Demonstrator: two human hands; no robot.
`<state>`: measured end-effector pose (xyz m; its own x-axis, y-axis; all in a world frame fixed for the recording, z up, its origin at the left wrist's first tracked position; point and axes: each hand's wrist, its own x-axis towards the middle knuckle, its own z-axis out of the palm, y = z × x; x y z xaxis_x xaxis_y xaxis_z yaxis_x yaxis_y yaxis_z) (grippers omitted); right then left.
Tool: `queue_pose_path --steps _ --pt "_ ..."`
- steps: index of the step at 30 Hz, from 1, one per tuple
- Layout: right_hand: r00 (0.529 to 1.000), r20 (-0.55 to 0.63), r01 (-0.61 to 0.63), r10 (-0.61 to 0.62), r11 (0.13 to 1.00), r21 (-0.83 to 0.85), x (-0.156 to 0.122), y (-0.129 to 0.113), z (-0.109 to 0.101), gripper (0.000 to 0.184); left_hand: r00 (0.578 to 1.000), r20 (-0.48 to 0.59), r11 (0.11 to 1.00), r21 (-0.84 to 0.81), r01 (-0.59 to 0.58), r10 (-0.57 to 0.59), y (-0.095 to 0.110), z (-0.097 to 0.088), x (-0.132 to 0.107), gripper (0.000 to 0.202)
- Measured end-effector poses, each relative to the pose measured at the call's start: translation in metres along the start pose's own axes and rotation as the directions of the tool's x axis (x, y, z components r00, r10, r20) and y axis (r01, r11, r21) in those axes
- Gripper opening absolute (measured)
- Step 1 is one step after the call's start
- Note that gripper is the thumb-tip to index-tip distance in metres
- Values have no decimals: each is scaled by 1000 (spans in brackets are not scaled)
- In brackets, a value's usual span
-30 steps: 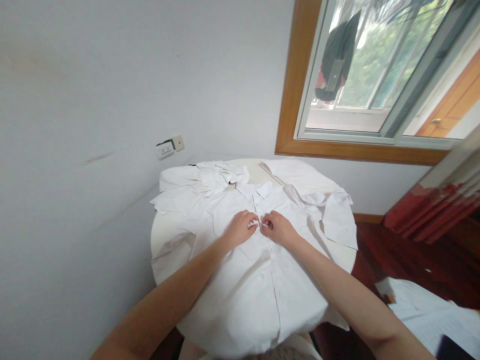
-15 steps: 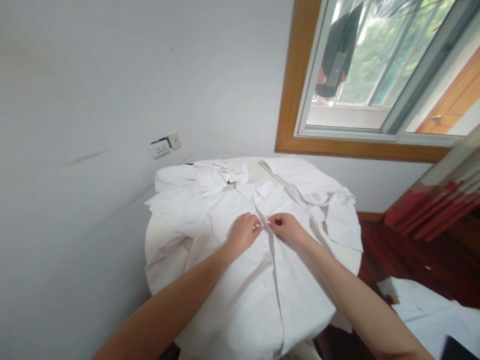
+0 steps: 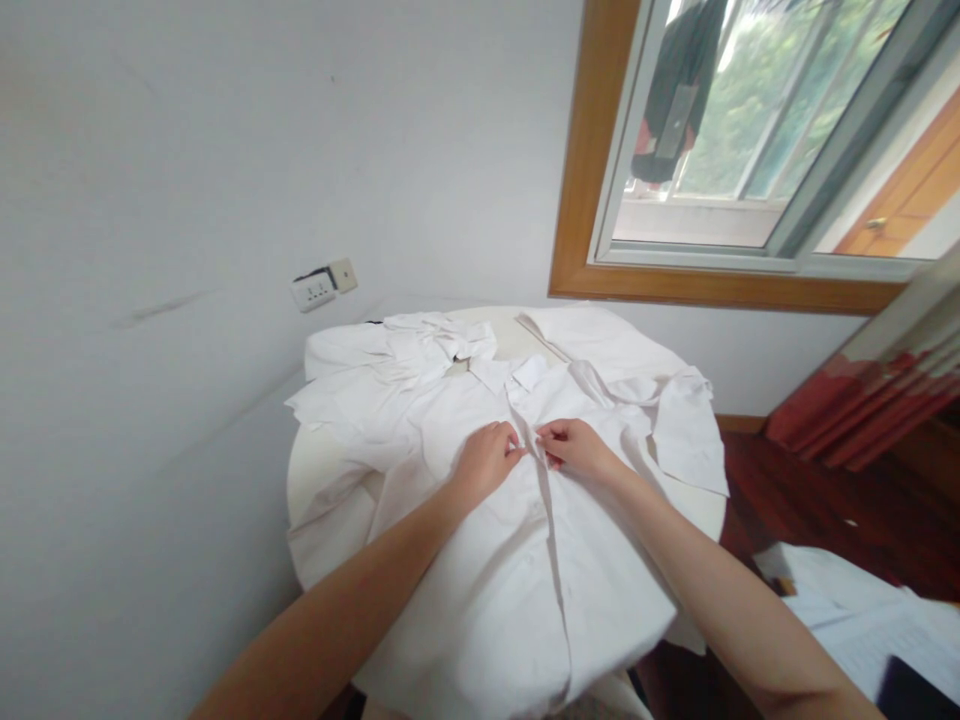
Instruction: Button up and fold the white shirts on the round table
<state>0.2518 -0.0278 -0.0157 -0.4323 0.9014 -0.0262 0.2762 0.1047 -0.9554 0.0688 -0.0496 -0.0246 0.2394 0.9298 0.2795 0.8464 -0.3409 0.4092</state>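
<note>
A white collared shirt [image 3: 480, 590] lies front side up on a round pale table [image 3: 306, 465], its collar pointing away from me and its lower end hanging over the near edge. My left hand [image 3: 489, 455] pinches the front placket from the left, a little below the collar. Opposite it, my right hand [image 3: 574, 445] pinches the other side of the placket, fingertips close to those of the left. Any button between the fingers is too small to make out. The shirt front below my hands shows a dark gap line along the placket.
Crumpled white cloth [image 3: 397, 350] lies at the table's back left, and folded white cloth [image 3: 600, 345] at the back right. A wall with a socket [image 3: 313, 290] stands behind. Papers [image 3: 862, 620] and a dark flat object [image 3: 919, 690] are at lower right, near a curtain [image 3: 862, 400].
Both hands stay at the same spot on the placket with small finger shifts; the right fingers look slightly more spread. The camera view has tilted slightly.
</note>
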Motion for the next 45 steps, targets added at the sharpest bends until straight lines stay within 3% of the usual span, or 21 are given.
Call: queue_pose_path --steps 8,15,20,25,40,45 --pt "998 -21 -57 60 991 122 6 12 18 9 999 28 992 -114 50 -47 -1 1 2 3" --pt "1000 -10 -2 3 997 83 4 15 18 10 990 72 963 -231 138 -125 -4 -8 2 10" --pt "1000 5 11 -11 999 37 3 14 17 12 982 168 914 -378 148 -89 -17 -7 6 16" --pt "999 5 39 -39 999 -18 1 9 17 10 996 89 955 -293 47 -21 -25 -8 9 15" --pt "998 30 63 -60 993 -97 -5 0 18 15 994 73 970 -223 99 -85 -26 -3 11 14" --pt "984 178 12 -19 999 41 -3 -2 12 22 995 86 982 -177 70 -56 -24 -5 10 16"
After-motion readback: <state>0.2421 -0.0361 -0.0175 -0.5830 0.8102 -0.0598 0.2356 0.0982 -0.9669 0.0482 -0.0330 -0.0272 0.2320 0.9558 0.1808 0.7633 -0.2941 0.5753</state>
